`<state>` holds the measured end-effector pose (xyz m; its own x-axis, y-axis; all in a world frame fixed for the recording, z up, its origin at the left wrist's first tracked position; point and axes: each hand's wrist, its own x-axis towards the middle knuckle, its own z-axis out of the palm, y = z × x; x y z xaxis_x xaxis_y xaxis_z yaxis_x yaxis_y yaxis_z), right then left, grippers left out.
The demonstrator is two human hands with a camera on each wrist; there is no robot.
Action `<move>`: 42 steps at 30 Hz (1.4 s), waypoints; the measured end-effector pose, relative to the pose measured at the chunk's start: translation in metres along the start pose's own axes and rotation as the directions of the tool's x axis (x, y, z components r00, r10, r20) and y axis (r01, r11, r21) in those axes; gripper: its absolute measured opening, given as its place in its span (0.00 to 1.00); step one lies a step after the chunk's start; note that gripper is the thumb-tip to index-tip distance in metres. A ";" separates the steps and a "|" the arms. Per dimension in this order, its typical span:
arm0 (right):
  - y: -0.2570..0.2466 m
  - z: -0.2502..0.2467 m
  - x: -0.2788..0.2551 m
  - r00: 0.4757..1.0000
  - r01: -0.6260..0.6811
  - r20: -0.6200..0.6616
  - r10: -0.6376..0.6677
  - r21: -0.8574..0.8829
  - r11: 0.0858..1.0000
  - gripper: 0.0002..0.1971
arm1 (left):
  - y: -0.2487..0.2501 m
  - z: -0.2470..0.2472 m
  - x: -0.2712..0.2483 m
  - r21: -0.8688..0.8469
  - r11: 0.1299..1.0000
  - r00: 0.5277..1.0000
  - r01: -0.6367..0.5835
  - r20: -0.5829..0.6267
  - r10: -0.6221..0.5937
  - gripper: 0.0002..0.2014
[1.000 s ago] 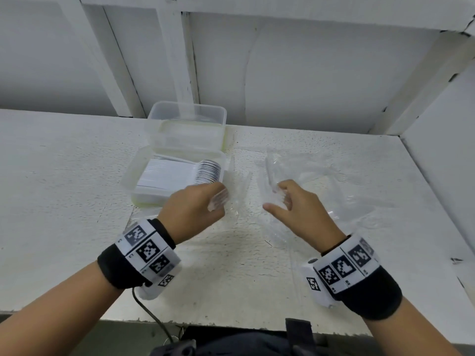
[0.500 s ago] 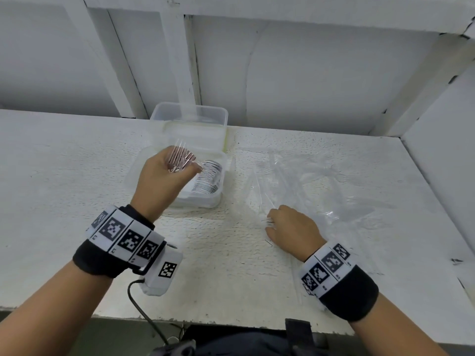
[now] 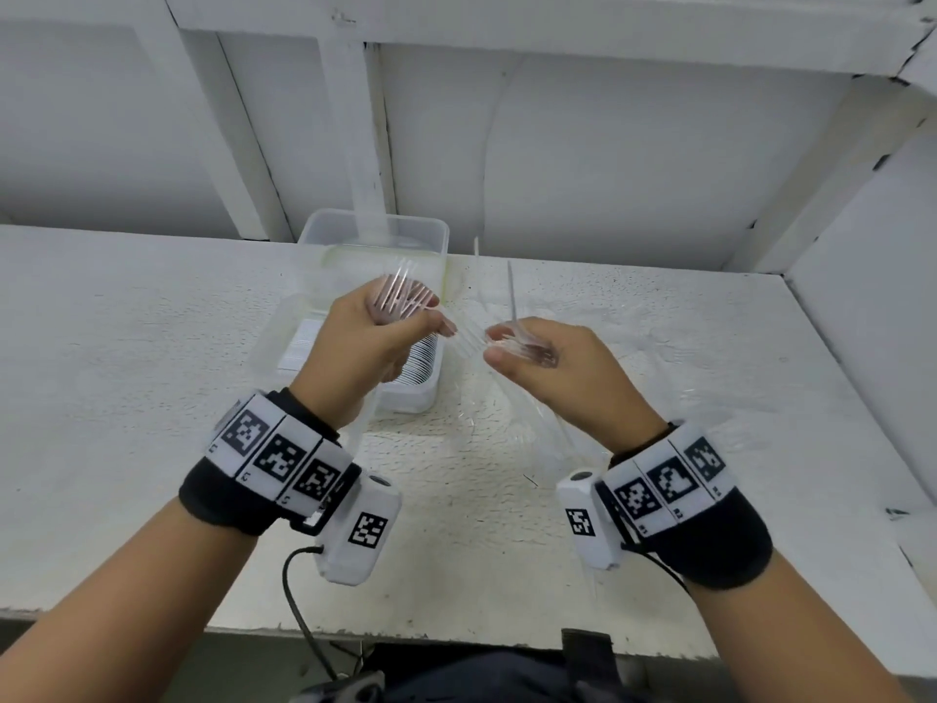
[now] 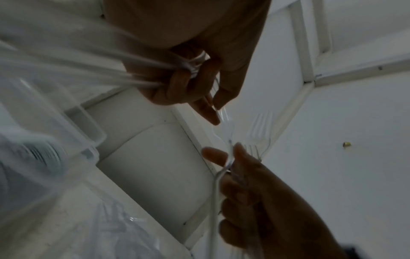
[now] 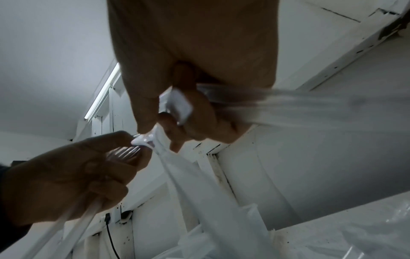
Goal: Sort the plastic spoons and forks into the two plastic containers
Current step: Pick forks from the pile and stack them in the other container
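My left hand (image 3: 431,319) is raised above the near container (image 3: 410,398) and grips a bunch of clear plastic forks (image 3: 405,296), tines up. My right hand (image 3: 499,342) is level with it and grips more clear cutlery (image 3: 513,296), thin handles pointing up. Their fingertips meet on a clear piece between them. In the left wrist view, fork tines (image 4: 259,126) show by the right hand (image 4: 255,184). The right wrist view shows the forks (image 5: 124,154) in the left hand (image 5: 77,175). The near container holds a stacked row of cutlery (image 3: 423,365). The far container (image 3: 375,230) stands behind it.
A crumpled clear plastic bag (image 3: 659,357) with more clear cutlery lies on the white table (image 3: 127,372) to the right of the containers. White walls close in at the back and right. A black cable (image 3: 294,591) hangs off the front edge.
My right hand has lifted off the table with clear cutlery and come up to the left hand. My left hand, holding the forks, has shifted right to meet it.
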<state>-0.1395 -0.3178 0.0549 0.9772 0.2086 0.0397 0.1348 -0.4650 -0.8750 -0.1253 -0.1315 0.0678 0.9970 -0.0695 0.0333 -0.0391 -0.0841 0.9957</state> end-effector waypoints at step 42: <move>0.005 0.048 -0.001 0.989 0.073 -0.143 -0.029 0.315 0.946 0.07 | -0.025 0.041 0.000 -0.595 0.775 0.976 0.214 0.090 -0.200 0.12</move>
<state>-0.1476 -0.2791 0.0278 0.9863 0.0971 0.1333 0.1473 -0.1542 -0.9770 -0.1274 -0.1698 0.0397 0.9745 -0.1407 -0.1745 0.2225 0.5110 0.8303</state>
